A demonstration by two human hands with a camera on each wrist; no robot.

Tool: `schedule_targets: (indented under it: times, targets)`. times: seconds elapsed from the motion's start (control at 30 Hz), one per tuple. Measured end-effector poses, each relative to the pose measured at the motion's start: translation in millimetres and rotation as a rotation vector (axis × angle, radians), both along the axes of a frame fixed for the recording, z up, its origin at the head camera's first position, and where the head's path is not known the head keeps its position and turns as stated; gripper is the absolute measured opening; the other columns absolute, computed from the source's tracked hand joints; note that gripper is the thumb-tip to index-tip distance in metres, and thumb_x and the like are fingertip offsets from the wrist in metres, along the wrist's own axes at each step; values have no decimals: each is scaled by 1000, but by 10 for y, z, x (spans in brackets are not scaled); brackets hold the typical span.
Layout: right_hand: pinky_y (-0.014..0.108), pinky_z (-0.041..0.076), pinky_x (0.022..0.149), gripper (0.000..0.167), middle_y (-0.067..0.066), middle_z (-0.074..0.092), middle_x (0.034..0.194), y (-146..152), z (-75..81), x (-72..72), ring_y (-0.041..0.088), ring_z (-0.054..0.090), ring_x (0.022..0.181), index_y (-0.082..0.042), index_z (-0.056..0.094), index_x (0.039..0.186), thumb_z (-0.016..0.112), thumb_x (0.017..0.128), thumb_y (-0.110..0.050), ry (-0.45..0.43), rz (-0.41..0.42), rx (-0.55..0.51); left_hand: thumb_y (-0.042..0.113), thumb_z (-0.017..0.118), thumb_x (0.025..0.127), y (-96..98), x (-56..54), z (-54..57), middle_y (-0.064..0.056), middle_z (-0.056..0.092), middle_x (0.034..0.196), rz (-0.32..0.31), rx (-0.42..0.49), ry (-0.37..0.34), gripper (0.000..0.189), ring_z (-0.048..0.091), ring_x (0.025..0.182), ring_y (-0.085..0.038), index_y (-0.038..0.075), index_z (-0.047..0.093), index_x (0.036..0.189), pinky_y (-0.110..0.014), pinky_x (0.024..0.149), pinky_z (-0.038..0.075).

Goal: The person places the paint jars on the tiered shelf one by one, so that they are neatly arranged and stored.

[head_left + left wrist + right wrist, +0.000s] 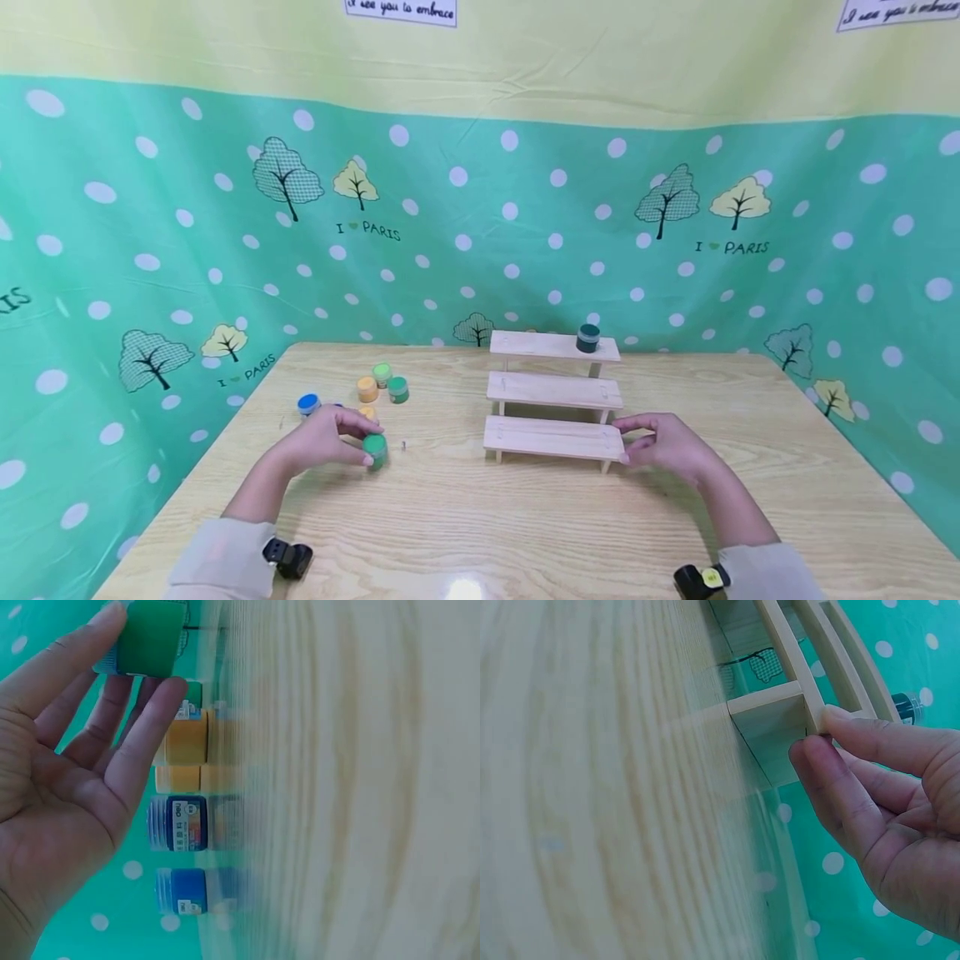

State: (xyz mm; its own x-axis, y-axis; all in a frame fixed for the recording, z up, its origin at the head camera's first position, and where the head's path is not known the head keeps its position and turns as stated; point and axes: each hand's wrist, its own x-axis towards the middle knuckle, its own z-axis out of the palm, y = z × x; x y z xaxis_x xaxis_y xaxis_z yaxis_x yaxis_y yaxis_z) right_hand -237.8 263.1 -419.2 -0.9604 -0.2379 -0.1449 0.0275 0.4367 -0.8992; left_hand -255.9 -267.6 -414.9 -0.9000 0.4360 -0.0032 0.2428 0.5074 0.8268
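Observation:
My left hand [327, 437] pinches a small green paint jar [375, 450] between thumb and fingers; in the left wrist view the green jar [152, 637] is off the table's surface. At the other side my right hand [663, 443] grips the right end of the lowest step of a three-tiered wooden stand [553, 437]. The right wrist view shows thumb and fingertips pinching that step's corner [815, 720]. A dark green jar [588, 337] stands on the top step, towards its right end.
Behind my left hand are several jars: light green [382, 373], green [398, 389], orange [367, 388] and blue [308, 404]. A dark blue jar [187, 823] appears in the left wrist view. A tiny object [403, 445] lies right of the held jar. Patterned cloth [480, 217] hangs behind the table.

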Motion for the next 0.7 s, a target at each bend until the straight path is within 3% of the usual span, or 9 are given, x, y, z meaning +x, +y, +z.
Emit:
schedule_targets:
  times: [0.23, 0.7]
  targets:
    - [37, 58, 78, 58, 18, 66, 109, 4, 14, 1, 26, 68, 89, 9, 56, 129, 79, 76, 5, 2, 14, -14, 15, 86, 73, 86, 26, 48, -8, 70, 108, 37, 43, 22, 41, 61, 102, -26, 4, 73, 111, -29, 82, 55]
    - [38, 57, 78, 58, 15, 69, 105, -23, 4, 8, 26, 69, 86, 6, 59, 128, 80, 74, 4, -3, -37, 28, 12, 84, 76, 271, 69, 135, -19, 62, 113, 46, 205, 36, 48, 61, 102, -35, -4, 67, 118, -30, 78, 58]
